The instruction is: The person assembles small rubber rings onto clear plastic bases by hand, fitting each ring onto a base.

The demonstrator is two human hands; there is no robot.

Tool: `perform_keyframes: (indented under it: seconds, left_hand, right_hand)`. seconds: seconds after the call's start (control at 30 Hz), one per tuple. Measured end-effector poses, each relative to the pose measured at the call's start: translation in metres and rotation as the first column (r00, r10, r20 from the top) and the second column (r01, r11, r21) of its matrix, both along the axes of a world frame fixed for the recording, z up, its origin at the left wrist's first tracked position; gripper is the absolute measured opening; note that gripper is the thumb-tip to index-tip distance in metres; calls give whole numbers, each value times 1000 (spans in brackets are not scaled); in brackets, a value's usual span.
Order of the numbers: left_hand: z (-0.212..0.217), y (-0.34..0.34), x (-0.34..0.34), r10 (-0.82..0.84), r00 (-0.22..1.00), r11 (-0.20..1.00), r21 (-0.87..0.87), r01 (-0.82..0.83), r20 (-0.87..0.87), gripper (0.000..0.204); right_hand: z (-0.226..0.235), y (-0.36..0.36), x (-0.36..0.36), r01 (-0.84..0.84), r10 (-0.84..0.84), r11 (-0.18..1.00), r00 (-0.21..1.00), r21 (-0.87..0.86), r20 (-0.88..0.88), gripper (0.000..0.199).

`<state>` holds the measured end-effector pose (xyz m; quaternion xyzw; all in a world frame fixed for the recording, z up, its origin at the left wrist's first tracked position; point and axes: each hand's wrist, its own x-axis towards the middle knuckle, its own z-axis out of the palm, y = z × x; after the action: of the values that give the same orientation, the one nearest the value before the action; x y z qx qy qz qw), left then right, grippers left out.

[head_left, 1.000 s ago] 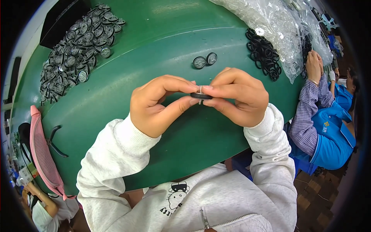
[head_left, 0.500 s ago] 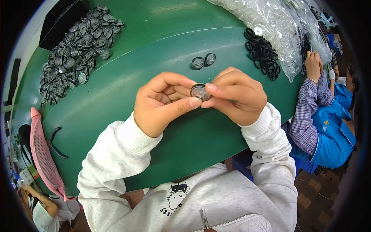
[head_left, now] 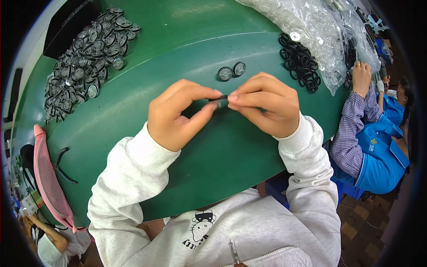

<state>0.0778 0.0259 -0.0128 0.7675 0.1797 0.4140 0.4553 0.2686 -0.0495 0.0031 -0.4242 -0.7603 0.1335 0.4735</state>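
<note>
My left hand (head_left: pixel 175 113) and my right hand (head_left: pixel 272 106) are raised over the green table, both pinching one small clear wheel with a black ring (head_left: pixel 218 100) around its rim. It is turned edge-on, so its face is mostly hidden, and the fingertips cover part of it. Just beyond the hands two similar wheels lie on the table, a left one (head_left: pixel 225 74) and a right one (head_left: pixel 239 69). A heap of black rubber rings (head_left: pixel 299 60) lies to the far right of my right hand.
A large pile of ringed clear wheels (head_left: pixel 86 66) covers the far left, beside a black box (head_left: pixel 69 24). Clear plastic bags of transparent parts (head_left: pixel 311 33) lie at the far right. A pink mesh pouch (head_left: pixel 50 180) and dark-handled pliers (head_left: pixel 62 168) rest at left. A co-worker (head_left: pixel 378 147) sits at right.
The wheel has tipped from showing its round face to edge-on between my fingers. My hands have shifted slightly left and away from me. The co-worker's hand at right has moved a little.
</note>
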Motion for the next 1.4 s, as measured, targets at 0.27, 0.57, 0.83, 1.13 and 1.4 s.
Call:
perform_keyframes:
  seconds: [0.27, 0.57, 0.83, 1.13, 1.4]
  left_hand:
    - [-12, 22, 6, 240, 942, 958, 215, -191, -233, 22]
    - [-14, 22, 16, 227, 939, 944, 295, -147, -259, 29]
    - [-11, 20, 12, 260, 932, 913, 380, -151, -254, 32]
    - [-12, 17, 5, 272, 921, 921, 352, -165, -278, 33]
    - [2, 0, -3, 109, 990, 994, 2, -109, -84, 31]
  right_hand:
    - [9, -6, 7, 104, -104, 994, 995, 23, -9, 26]
    - [12, -13, 20, 335, -328, 941, 936, 39, -129, 24]
    - [34, 17, 156, 886, -888, 456, 447, 85, 106, 12]
    - [26, 25, 176, 950, -894, 282, 209, 135, 397, 11]
    - [42, 7, 47, 495, -509, 843, 861, -212, -13, 7]
